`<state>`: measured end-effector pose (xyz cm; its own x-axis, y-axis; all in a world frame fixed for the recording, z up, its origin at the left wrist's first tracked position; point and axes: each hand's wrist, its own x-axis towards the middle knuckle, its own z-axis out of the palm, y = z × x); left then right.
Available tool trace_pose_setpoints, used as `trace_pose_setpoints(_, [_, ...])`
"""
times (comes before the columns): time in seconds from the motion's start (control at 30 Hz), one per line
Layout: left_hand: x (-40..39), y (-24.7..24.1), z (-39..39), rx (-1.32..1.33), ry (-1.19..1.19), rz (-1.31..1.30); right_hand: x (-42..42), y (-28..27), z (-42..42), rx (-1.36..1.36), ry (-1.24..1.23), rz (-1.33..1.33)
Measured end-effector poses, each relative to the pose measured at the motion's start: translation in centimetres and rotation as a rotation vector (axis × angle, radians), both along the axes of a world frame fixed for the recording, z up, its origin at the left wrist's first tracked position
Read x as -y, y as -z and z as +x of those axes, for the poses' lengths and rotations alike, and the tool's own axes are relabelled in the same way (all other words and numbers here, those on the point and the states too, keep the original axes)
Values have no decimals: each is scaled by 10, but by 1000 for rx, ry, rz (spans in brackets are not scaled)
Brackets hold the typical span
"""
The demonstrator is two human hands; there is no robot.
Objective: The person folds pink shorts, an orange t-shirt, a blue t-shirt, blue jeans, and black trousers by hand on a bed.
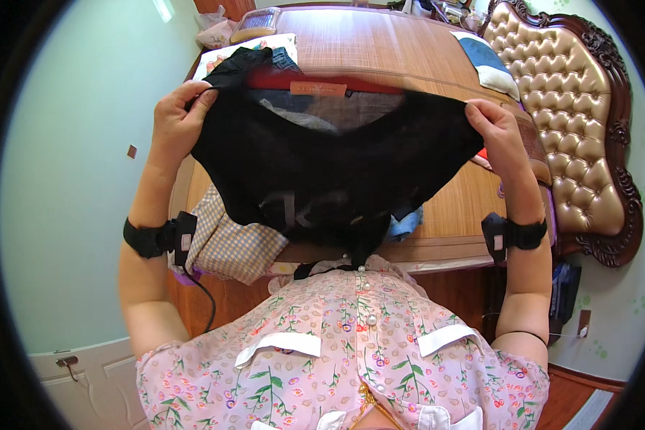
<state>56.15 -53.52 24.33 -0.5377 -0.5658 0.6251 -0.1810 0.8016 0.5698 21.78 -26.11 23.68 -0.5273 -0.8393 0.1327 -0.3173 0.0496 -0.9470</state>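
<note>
A black garment (328, 166) with a wide curved neckline hangs stretched between my two hands. My left hand (185, 113) pinches its upper left corner between thumb and fingers. At the opposite corner, my right hand (494, 129) grips the cloth the same way. Pale print shows on the lower front of the garment. Beyond its neckline lie a red edge with a label (318, 88) and grey cloth (376, 110); whether these belong to the black garment I cannot tell. Checked cloth (247, 242) lies below on the bed's near edge, partly covered by the garment.
A bed with a woven mat (355, 37) spreads before me. Its tufted gold headboard (564, 123) stands at the right. Folded clothes (247, 59) lie far left, a blue-and-white pillow (486, 62) far right. Blue cloth (406, 224) shows under the garment. A pale wall (86, 161) rises left.
</note>
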Motion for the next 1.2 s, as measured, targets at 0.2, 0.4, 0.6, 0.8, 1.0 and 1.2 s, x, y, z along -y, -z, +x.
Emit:
trace_pose_setpoints(0.2, [-11,-9,-2,-120,74,103,-16,-18,21,-153,-243,-3])
trace_pose_setpoints(0.4, [-26,-13,4,-28,133,93,-23,-12,32,-493,-120,-141])
trace_pose_setpoints(0.6, [-38,-19,12,39,227,218,-19,1,32,87,-152,-123])
trace_pose_setpoints(0.8, [-48,-26,25,156,312,379,-31,-15,47,-337,-320,5])
trace_pose_setpoints(1.0, [-40,-21,23,181,361,524,-14,-9,32,-207,-289,89])
trace_pose_setpoints(1.2, [-41,68,-70,-159,8,1298,72,64,16,629,6,74])
